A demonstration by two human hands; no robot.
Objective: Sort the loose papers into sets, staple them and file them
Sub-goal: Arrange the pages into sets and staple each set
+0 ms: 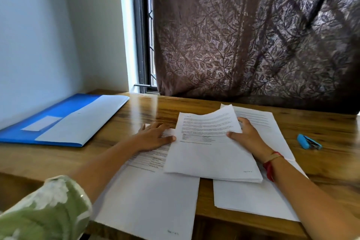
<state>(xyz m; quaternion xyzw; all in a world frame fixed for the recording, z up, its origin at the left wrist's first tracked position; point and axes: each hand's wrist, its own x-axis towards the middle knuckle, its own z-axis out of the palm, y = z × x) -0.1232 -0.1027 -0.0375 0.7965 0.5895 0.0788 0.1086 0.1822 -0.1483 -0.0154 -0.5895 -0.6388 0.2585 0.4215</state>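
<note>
I judge I am sorting: my right hand [251, 136] pinches a sheaf [210, 150] by its edge, overlapping the right pile [253, 200] on the table [155, 111]; my left hand [155, 136] lies flat on the left pile [152, 197]; next it needs squaring, then the stapler [308, 141] at my right.

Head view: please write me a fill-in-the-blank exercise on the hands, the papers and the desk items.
1. The right hand grips the middle set of papers with its ____ on top of the sheets.
2. The left hand lies flat on the pile to the ____ of that set.
3. The stapler lies on the table to the ____ of all the papers.
4. The folder is ____ in colour.

Missing words: thumb; left; right; blue.
</note>
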